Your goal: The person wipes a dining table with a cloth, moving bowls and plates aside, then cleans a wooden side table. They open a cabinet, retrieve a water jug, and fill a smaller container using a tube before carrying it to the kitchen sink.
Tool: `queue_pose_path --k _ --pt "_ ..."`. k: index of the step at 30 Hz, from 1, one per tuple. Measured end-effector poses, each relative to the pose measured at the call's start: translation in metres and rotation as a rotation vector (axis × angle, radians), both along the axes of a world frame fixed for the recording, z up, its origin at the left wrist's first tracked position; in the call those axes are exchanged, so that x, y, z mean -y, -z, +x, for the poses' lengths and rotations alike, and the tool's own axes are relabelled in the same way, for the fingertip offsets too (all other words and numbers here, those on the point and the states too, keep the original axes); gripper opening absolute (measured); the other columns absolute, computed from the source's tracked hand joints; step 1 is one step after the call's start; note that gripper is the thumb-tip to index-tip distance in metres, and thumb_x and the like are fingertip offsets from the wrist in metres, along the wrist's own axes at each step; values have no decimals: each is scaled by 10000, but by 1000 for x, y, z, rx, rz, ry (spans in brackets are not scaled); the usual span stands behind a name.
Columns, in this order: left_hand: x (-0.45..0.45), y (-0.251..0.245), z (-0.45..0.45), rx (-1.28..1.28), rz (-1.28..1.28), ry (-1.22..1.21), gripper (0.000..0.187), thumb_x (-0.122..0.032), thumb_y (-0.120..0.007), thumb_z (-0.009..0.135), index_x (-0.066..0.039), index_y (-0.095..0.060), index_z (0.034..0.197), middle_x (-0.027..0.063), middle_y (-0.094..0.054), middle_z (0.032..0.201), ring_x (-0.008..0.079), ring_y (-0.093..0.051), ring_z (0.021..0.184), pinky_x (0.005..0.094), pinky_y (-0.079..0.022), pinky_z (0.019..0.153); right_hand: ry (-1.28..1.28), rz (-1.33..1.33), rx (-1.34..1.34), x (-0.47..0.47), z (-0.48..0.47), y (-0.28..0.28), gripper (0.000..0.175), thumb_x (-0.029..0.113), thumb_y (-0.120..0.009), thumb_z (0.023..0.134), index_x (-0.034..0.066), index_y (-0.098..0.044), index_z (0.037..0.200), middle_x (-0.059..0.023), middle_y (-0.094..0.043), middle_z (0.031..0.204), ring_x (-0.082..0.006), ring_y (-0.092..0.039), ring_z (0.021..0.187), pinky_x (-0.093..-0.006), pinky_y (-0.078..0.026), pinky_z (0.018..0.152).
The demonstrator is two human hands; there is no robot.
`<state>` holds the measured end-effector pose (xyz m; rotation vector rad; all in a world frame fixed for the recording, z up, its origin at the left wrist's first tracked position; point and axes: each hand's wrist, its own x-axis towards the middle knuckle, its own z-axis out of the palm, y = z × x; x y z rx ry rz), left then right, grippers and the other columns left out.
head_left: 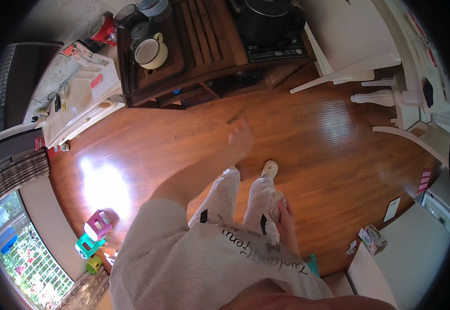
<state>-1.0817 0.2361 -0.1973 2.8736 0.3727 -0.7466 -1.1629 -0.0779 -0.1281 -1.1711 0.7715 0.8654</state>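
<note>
My left hand (242, 137) is stretched forward over the wood floor (294, 135), blurred, its fingers partly curled. Just beyond its fingertips a small dark streak (233, 117) shows on the floor; whether it is a mark or an object is unclear. Down by my right thigh, my right hand (287, 219) is closed around a crumpled pale thing (277, 205), perhaps cloth or plastic. Ahead stands a dark wooden tea table (209, 66) with a cream enamel mug (152, 53) on its tray. A black kettle (265, 19) sits on the induction cooker (275, 52) there.
White chair legs (345, 73) jut out at the right. A white cabinet (85, 112) and a television (15, 81) are at the left. Colourful plastic toy stools (97, 225) stand by the window. A box (372, 239) and a white flat panel (392, 209) lie lower right.
</note>
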Motion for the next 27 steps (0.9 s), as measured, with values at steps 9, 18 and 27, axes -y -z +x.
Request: queue_pose_path --k 9,18,27 --pt "35 -37 -52 82 -681 -571 535 -342 -640 877 -103 -488 1331 193 -506 1357 365 -627 1042 440 -517 879 -624 -263 300 -33 27 119 332 191 -705 866 20 -611 1135 1 -604 895 -68 -554 775 -221 -430 616" --pt "82 8 20 649 -1106 -466 701 -151 -656 854 -100 -307 1460 224 -391 1427 413 -548 1150 458 -484 952 -880 -103 644 -82 161 207 368 263 -698 866 13 -601 1118 -45 -637 909 -129 -590 800 -293 -475 705" --pt "25 220 -10 444 -680 -698 558 -198 -655 877 -18 -434 1357 225 -530 1309 401 -521 1203 435 -436 1006 -955 -314 853 -139 266 386 319 280 -662 906 29 -611 1096 -54 -633 898 -159 -579 821 -302 -477 729"
